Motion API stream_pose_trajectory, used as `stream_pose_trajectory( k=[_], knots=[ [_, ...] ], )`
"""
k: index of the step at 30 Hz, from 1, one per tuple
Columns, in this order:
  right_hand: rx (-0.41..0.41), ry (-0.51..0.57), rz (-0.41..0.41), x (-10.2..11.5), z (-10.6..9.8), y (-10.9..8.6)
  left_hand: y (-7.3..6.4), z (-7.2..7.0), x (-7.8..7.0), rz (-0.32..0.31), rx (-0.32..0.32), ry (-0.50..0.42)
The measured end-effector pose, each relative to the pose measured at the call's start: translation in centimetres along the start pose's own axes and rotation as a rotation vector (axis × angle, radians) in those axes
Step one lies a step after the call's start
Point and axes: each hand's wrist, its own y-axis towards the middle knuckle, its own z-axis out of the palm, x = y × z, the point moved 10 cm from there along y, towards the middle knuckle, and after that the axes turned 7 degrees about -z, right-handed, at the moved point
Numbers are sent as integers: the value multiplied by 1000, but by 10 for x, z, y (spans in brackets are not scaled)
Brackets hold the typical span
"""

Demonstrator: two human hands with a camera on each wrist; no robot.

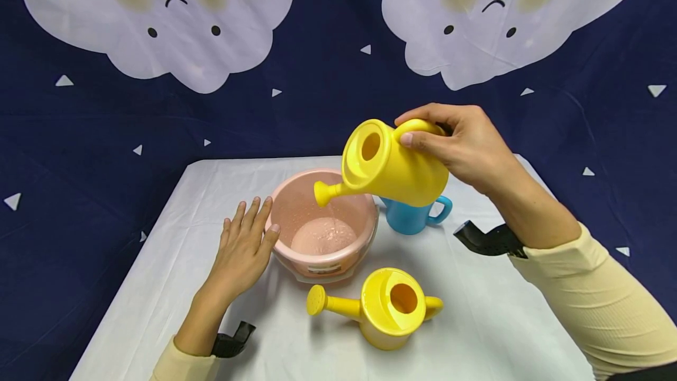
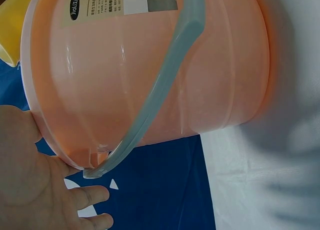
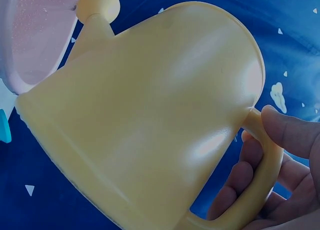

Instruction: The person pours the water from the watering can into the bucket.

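Note:
My right hand (image 1: 471,149) grips the handle of a yellow watering can (image 1: 409,169), raised and tipped with its spout down to the left. The spout's rose (image 1: 321,193) hangs over a pink bucket (image 1: 319,259), and a thin trickle runs from it into the water at the bottom. In the right wrist view, fingers (image 3: 240,177) wrap through the handle with the thumb along its top. My left hand (image 1: 238,257) is spread with straight fingers, fingertips and thumb right at the bucket's left rim. A grey carrying handle (image 2: 155,99) hangs down the bucket's side in the left wrist view.
A second yellow watering can (image 1: 387,334) stands upright in front of the bucket, its spout pointing left. Behind the raised can is a blue cup (image 1: 407,219) with its handle to the right, partly hidden. A white cloth (image 1: 486,310) covers the table; a dark blue patterned curtain (image 1: 328,116) hangs behind.

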Motion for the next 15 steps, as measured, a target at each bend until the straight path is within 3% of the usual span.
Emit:
stream_pose_trajectory(
  k=[15],
  knots=[
    [3, -8, 6, 0, 1, 1, 0, -1, -1, 1, 5, -3]
  ],
)
